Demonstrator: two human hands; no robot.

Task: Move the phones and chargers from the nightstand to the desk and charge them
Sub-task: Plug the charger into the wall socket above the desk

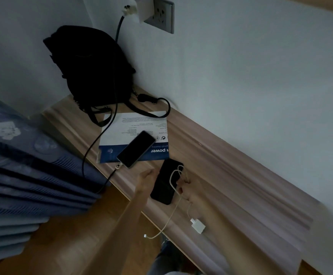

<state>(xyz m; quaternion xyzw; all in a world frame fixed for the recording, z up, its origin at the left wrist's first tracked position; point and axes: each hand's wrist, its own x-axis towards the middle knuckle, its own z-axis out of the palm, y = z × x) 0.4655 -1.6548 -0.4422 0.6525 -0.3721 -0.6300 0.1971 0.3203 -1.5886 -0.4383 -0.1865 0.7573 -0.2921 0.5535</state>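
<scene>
A silver-edged phone [135,149] lies on a blue and white leaflet on the wooden desk [231,175], with a black cable [100,139] running from it up to a white plug [136,7] in the wall socket. Nearer to me is a black phone [164,182]. My right hand [185,188] grips its right edge together with loops of a white cable [173,175]. That cable's white charger brick [198,226] rests on the desk, and its free end [146,236] hangs over the front edge. My left hand [146,180], fingers curled, is at the phone's left edge.
A black backpack [90,66] stands in the desk's far corner against the wall, its straps on the leaflet [134,124]. The wall socket plate [162,14] has a free outlet. A bed with blue bedding [23,165] is at the left, wooden floor below.
</scene>
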